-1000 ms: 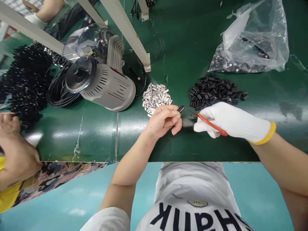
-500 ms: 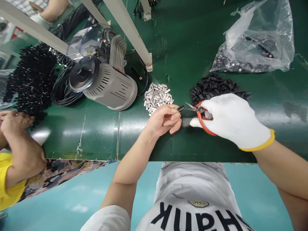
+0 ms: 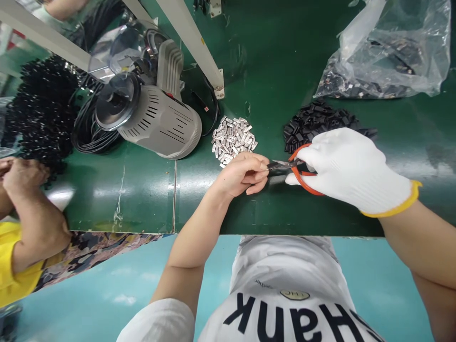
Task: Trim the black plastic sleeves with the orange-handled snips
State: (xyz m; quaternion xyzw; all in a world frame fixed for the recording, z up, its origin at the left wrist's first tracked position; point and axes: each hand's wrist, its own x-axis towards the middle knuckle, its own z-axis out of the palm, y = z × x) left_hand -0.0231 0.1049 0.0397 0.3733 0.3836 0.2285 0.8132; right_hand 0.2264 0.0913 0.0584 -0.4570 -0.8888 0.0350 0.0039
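My left hand [image 3: 241, 175] is bare and pinches a small black connector piece [image 3: 270, 167] between thumb and fingertips. In my right hand [image 3: 351, 166], which wears a white glove with a yellow cuff, is a pair of red-handled scissors [image 3: 301, 180]. The scissor blades lie at the black piece, right by my left fingertips, and appear nearly closed. Just beyond my left hand is a heap of small silver metal connector shells [image 3: 233, 137]. Behind the gloved hand lies a heap of small black plastic parts [image 3: 317, 122].
A grey machine [image 3: 156, 121] with a black round cap stands left on the green table [image 3: 199, 199]. White posts [image 3: 194, 40] rise behind it. A clear plastic bag [image 3: 384, 61] of small parts lies back right. At far left, a co-worker's hands [image 3: 26, 173] are near bundled black cables [image 3: 42, 109].
The scissor blades have closed up and moved left onto the black piece at my left fingertips. The whole view has shifted slightly.
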